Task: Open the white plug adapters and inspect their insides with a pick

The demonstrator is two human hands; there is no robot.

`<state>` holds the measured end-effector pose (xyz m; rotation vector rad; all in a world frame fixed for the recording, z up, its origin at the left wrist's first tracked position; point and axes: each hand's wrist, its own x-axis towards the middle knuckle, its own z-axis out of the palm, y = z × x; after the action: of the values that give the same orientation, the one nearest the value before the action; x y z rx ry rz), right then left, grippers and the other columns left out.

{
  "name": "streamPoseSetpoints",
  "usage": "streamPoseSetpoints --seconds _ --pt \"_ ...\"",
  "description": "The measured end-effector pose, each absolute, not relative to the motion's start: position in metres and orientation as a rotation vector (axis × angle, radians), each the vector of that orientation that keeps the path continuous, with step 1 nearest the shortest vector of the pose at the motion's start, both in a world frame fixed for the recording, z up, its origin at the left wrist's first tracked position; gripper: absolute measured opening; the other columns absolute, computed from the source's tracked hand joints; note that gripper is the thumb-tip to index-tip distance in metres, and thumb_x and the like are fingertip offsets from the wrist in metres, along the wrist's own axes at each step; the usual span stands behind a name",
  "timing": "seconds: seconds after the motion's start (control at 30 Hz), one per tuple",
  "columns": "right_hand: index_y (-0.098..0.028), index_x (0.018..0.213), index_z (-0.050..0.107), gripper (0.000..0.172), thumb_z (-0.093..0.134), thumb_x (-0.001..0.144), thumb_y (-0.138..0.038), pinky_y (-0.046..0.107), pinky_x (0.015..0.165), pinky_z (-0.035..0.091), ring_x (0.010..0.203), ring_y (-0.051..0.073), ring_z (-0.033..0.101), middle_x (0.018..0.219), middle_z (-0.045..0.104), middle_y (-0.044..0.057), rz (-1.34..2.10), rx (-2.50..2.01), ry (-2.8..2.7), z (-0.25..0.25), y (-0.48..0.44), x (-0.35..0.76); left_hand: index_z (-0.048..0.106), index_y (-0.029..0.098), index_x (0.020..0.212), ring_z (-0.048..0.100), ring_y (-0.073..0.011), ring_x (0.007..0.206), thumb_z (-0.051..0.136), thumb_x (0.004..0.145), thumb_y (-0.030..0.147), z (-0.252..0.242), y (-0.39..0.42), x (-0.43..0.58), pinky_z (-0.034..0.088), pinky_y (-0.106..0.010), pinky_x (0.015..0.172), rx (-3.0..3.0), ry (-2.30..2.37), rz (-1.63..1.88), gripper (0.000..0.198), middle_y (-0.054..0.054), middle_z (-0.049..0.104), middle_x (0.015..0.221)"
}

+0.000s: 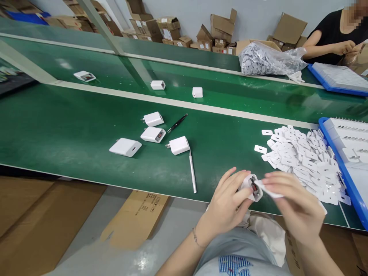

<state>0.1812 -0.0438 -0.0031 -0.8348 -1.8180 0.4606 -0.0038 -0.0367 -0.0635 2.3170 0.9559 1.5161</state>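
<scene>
- The left hand (227, 203) is curled tight round a small, boxy white plastic charger (251, 187) with its end open, over the green table's (71, 126) front edge.
- The right hand (296, 203) pinches a thin flat white cap (270, 193) against that end.
- A heap of caps (304, 161) lies near the right edge, beside a blue tray (342, 170) holding rows of white pieces.

A long green workbench (57, 130) fronts a pale wall (258, 11) lined with cardboard boxes (222, 28).

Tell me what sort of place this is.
Probably a factory assembly line: long green belts with loose white chargers on them, a heap of white cover plates, and stacked cardboard boxes behind.
</scene>
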Motion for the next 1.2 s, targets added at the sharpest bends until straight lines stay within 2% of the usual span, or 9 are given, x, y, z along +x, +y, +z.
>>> streamPoseSetpoints --seconds 0.13,0.3,0.4,0.5,0.63,0.73,0.9,1.03,1.2 --pt "-0.036 0.118 0.074 0.040 0.066 0.092 -0.007 0.033 0.065 0.059 0.080 0.020 0.069 0.090 0.075 0.001 0.709 -0.970 -1.673 0.007 -0.042 0.188 0.035 0.025 0.140 0.065 -0.0278 0.128 0.071 0.088 0.012 -0.066 -0.042 -0.004 0.054 -0.053 0.107 1.873 0.752 1.534 0.064 -0.019 0.067 0.133" --pt "-0.039 0.126 0.071 0.044 0.064 0.095 -0.009 0.031 0.070 0.057 0.082 0.018 0.064 0.087 0.072 0.001 0.747 -0.916 -1.820 0.002 -0.039 0.184 0.033 0.029 0.136 0.061 -0.0277 0.131 0.065 0.089 0.005 -0.066 -0.043 -0.005 0.054 -0.053 0.105 1.872 0.655 1.474 0.062 -0.018 0.063 0.139" --pt "-0.040 0.123 0.073 0.037 0.065 0.096 -0.016 0.036 0.085 0.058 0.102 0.021 0.063 0.105 0.068 0.004 0.658 -1.023 -1.898 -0.002 -0.039 0.184 0.032 0.030 0.135 0.058 -0.0271 0.135 0.063 0.091 0.005 -0.063 -0.040 -0.006 0.054 -0.054 0.106 1.913 0.632 1.445 0.060 -0.017 0.062 0.140" --pt "-0.042 0.134 0.065 0.039 0.065 0.097 -0.028 0.039 0.097 0.059 0.125 0.024 0.060 0.140 0.058 0.005 0.854 -1.166 -1.846 -0.006 -0.039 0.189 0.031 0.031 0.136 0.058 -0.0257 0.136 0.061 0.093 0.006 -0.057 -0.036 -0.009 0.052 -0.056 0.109 1.958 0.609 1.399 0.058 -0.015 0.063 0.140" --pt "-0.039 0.147 0.053 0.047 0.060 0.101 -0.041 0.033 0.087 0.065 0.118 0.023 0.069 0.149 0.058 0.007 1.366 -1.035 -1.692 -0.018 -0.038 0.191 0.029 0.031 0.141 0.062 -0.0240 0.131 0.062 0.093 0.007 -0.047 -0.033 -0.013 0.043 -0.060 0.118 2.030 0.549 1.342 0.063 -0.012 0.067 0.135" --pt "-0.033 0.138 0.063 0.039 0.057 0.101 -0.045 0.036 0.090 0.064 0.116 0.024 0.070 0.140 0.066 0.009 1.334 -0.941 -1.529 -0.029 -0.037 0.185 0.034 0.030 0.144 0.058 -0.0266 0.133 0.069 0.091 0.014 -0.044 -0.034 -0.011 0.044 -0.058 0.118 1.983 0.687 1.379 0.065 -0.013 0.062 0.136" --pt "-0.033 0.129 0.067 0.033 0.065 0.096 -0.039 0.034 0.090 0.062 0.122 0.026 0.064 0.134 0.062 0.010 0.872 -0.960 -1.395 -0.037 -0.038 0.166 0.052 0.029 0.143 0.057 -0.0308 0.131 0.083 0.080 0.048 -0.047 -0.034 0.011 0.056 -0.046 0.107 1.444 0.836 1.315 0.072 -0.012 0.049 0.138" --pt "-0.032 0.126 0.062 0.029 0.060 0.098 -0.038 0.038 0.087 0.061 0.120 0.028 0.062 0.132 0.055 0.012 0.765 -0.978 -1.398 -0.036 -0.041 0.163 0.069 0.025 0.126 0.064 -0.0310 0.122 0.088 0.073 0.047 -0.048 -0.025 0.028 0.058 -0.045 0.103 1.136 0.797 1.323 0.060 -0.011 0.059 0.128" --pt "-0.032 0.114 0.062 0.021 0.061 0.096 -0.044 0.040 0.083 0.059 0.114 0.029 0.062 0.123 0.054 0.010 0.812 -0.890 -1.484 -0.026 -0.041 0.174 0.074 0.020 0.116 0.067 -0.0336 0.120 0.096 0.062 0.045 -0.048 -0.023 0.032 0.058 -0.046 0.102 1.089 0.734 1.392 0.063 -0.013 0.068 0.121"
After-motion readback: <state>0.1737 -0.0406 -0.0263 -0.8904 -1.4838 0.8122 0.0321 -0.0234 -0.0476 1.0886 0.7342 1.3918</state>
